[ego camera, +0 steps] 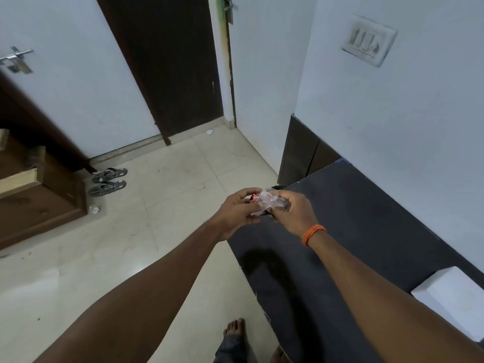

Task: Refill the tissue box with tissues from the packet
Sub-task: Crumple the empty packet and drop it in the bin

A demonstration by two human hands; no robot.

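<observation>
Both hands meet above the near edge of the dark bench (353, 231), the left grip (239, 213) and the right grip (293, 213) each pinching the crumpled clear packet (264, 203) between them.

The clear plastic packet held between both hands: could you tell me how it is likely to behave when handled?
The plastic packet looks crumpled and bunched between the left hand and right hand, so it is probably floppy and holds no shape. It seems thin and see-through, hence likely very light. Its glossy film may be somewhat slippery, though both hands seem to grip it firmly.
</observation>
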